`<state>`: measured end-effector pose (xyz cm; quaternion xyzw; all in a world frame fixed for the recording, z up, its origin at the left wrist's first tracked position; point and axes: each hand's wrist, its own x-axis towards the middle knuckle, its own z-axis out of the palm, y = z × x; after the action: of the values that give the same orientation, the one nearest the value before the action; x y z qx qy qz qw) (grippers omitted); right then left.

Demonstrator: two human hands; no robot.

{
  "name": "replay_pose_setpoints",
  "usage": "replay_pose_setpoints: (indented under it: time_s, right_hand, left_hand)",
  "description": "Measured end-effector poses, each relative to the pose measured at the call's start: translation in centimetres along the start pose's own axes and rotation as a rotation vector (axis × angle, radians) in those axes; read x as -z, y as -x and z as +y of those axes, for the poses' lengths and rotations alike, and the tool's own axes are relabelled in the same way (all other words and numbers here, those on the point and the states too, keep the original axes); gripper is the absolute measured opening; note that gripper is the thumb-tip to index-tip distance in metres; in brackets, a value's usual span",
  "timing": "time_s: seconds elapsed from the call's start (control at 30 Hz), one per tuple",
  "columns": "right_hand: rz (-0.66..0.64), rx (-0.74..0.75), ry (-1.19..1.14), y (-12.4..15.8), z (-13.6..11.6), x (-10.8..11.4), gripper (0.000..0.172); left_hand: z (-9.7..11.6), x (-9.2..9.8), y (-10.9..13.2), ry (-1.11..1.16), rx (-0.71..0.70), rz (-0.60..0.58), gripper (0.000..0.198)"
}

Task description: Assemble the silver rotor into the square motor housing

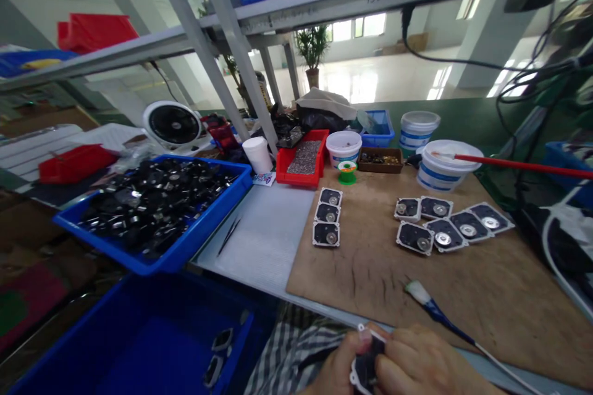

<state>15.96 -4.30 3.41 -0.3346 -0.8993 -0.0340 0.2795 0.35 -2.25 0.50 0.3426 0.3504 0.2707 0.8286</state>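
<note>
At the bench's near edge, my left hand [337, 365] is closed on one side of a small black housing with a white rim [368, 363]. Fingers of my right hand [419, 355] are curled against its other side, covering part of it. A brush with a blue-wrapped handle [430, 305] lies on the brown board beyond my right hand. Three similar housings [327, 213] stand in a column on the board, each showing a round metal disc. Several more form a cluster of housings [442, 237] further right.
A blue tray of black parts [245, 188] sits left; below it is a deep blue bin [152, 321] holding a few housings. Tweezers [227, 237] lie on the white surface. Behind are a red bin [319, 182], white tubs [438, 179] and a solder spool [347, 174].
</note>
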Motion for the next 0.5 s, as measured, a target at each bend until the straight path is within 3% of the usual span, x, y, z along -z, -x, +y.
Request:
replay_pose_setpoints:
  time_s: [0.2,0.37,0.5]
  right_hand:
    - [-0.004,-0.117,-0.152,0.4,0.0,0.6,0.035]
    - [0.017,0.036,-0.070,-0.1,0.2,1.2,0.028]
    - [0.008,0.081,-0.033,-0.3,0.4,1.5,0.025]
  left_hand:
    - [-1.9,-0.3,-0.4,0.325,0.202,-0.113,0.072]
    - [-1.4,-0.8,0.0,0.327,0.056,0.027,0.071]
    - [-0.9,-1.0,0.3,0.318,0.033,0.021,0.074]
